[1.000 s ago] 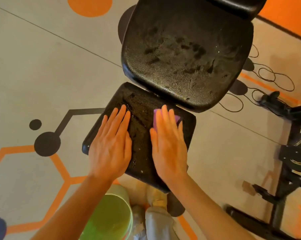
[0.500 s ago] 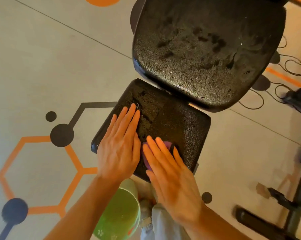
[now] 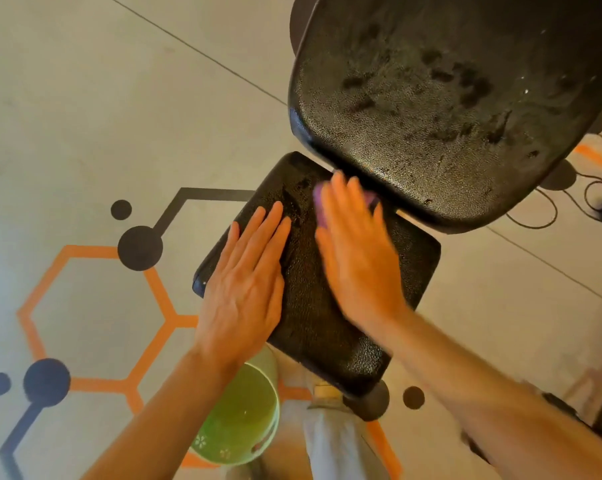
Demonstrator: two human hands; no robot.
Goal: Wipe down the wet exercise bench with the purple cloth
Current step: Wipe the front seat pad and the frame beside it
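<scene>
My right hand has slid the purple cloth forward under a flat palm; my left hand stays flat, open, on the bench seat.

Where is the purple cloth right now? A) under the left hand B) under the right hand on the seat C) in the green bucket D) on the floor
B: the purple cloth peeks out beneath the right hand, pressed flat on the black seat pad.
</scene>
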